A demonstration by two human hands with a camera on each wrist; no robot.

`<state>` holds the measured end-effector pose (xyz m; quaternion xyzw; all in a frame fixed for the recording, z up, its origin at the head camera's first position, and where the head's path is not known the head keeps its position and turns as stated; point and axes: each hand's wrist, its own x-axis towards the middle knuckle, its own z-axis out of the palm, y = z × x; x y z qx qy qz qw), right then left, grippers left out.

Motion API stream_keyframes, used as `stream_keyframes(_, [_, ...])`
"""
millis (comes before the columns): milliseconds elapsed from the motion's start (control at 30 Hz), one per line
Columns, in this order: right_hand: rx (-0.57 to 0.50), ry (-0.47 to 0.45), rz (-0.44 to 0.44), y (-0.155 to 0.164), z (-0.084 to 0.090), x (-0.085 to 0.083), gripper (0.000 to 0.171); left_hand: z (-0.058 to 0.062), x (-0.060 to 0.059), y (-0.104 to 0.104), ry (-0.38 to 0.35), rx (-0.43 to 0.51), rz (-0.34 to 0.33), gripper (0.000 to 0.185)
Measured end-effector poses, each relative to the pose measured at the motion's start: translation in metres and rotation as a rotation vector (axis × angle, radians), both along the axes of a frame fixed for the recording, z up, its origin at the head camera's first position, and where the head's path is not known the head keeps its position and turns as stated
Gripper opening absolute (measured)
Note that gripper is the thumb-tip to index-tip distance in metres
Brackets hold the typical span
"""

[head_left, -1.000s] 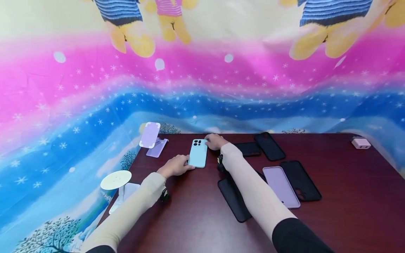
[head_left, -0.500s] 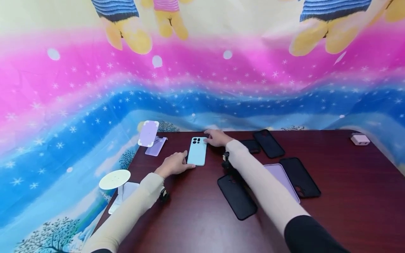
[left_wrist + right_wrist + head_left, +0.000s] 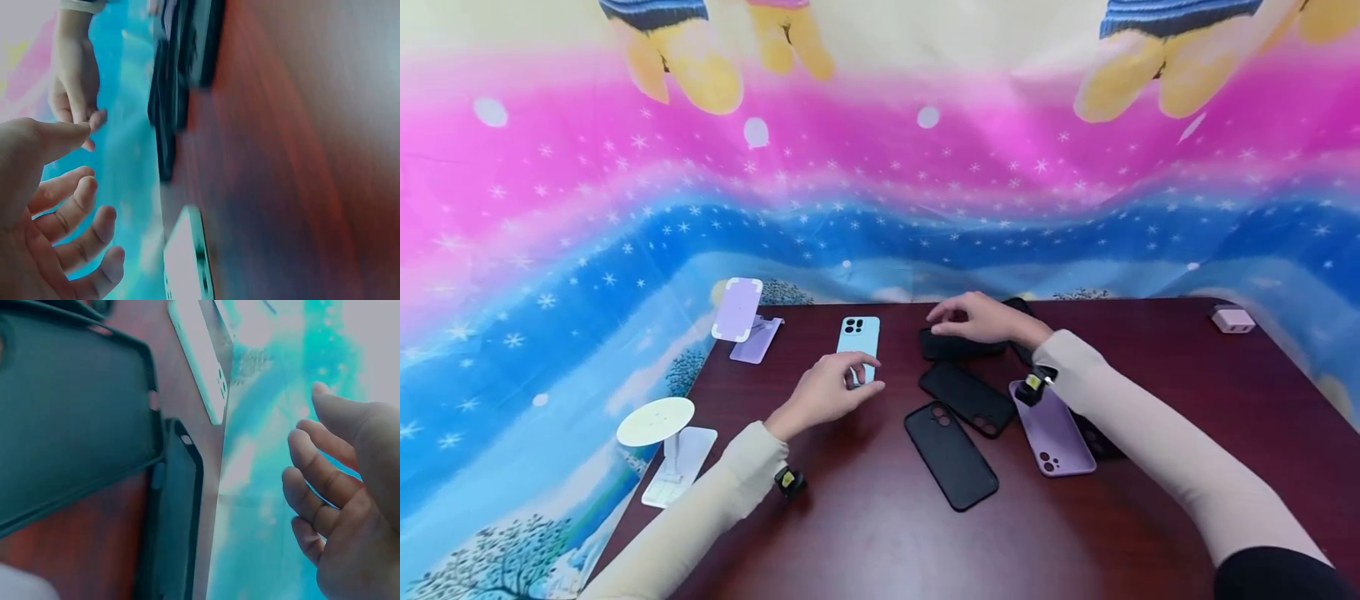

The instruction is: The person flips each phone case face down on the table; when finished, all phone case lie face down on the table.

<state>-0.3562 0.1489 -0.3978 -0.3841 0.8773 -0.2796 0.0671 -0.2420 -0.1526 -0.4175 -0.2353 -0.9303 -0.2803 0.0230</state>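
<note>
A mint-green phone (image 3: 858, 333) lies face down on the dark red table, its camera rings at the far end. My left hand (image 3: 827, 390) hovers just in front of it, covering its near part, with loosely curved fingers. In the left wrist view a gap separates that hand from the phone (image 3: 187, 262). Farther right, my right hand (image 3: 981, 318) hangs over a black phone case (image 3: 958, 347); its fingers (image 3: 306, 450) are relaxed and hold nothing. Nearer to me lie two more black phone cases, one in the middle (image 3: 966, 398) and one in front (image 3: 951, 457).
A purple phone case (image 3: 1056, 433) lies right of the black ones, partly overlapping another case. On the left stand a purple phone stand (image 3: 737, 310) and a white stand with a round top (image 3: 658, 419). A white charger plug (image 3: 1232, 319) sits at the far right corner.
Both hands have come off the phone, which stays on the table. The right hand has moved right over the black cases; the left has lifted slightly nearer to me. The head view has shifted slightly.
</note>
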Motion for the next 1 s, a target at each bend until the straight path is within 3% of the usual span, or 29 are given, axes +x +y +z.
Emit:
stream_keyframes(267, [-0.012,-0.026,0.042,0.024,-0.013,0.042,0.033,-0.006,0.046,0.031,-0.006,-0.016,-0.167,0.034])
stream_keyframes(400, [-0.046,-0.013,0.102,0.023,-0.025,0.055,0.032,-0.014,0.072,0.049,-0.019,-0.052,-0.275,0.035])
stream_keyframes(567, [-0.038,0.026,0.187,0.014,-0.04,0.063,0.029,-0.028,0.097,0.069,0.05,-0.148,-0.374,0.035])
stream_keyframes(733, [0.009,0.033,0.209,0.005,-0.049,0.068,0.028,-0.043,0.108,0.08,0.083,-0.197,-0.446,0.037])
stream_keyframes(1000, [0.059,0.164,0.201,-0.014,-0.058,0.068,0.015,-0.05,0.108,0.08,0.079,-0.199,-0.427,0.018])
